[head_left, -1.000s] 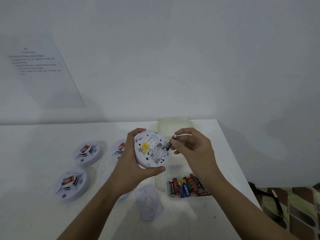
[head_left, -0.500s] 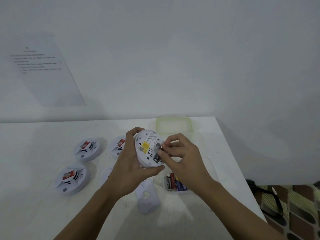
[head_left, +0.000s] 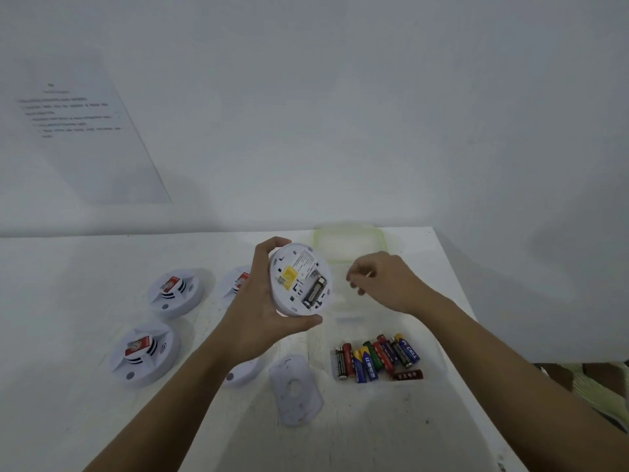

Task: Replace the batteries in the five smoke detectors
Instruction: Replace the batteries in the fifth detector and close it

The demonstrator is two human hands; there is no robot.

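My left hand (head_left: 262, 311) grips a white round smoke detector (head_left: 299, 279) above the table, its back facing me with a yellow label and a dark battery seated in the compartment (head_left: 315, 289). To the right of the detector, my right hand (head_left: 381, 282) hovers apart from it with loosely curled fingers and holds nothing I can see. Several coloured batteries (head_left: 374, 357) lie in a row on the table below the right hand. A white back cover (head_left: 294, 390) lies flat near the front.
Two detectors (head_left: 175, 291) (head_left: 143, 350) sit face up at the left; a third (head_left: 238, 281) and a fourth (head_left: 243, 373) are partly hidden by my left arm. A clear container with a green rim (head_left: 347, 241) stands at the back. The table's right edge (head_left: 459, 301) is close.
My right hand pressed the battery into the detector's compartment, then let go and drew back to the right. The left hand kept holding the detector.
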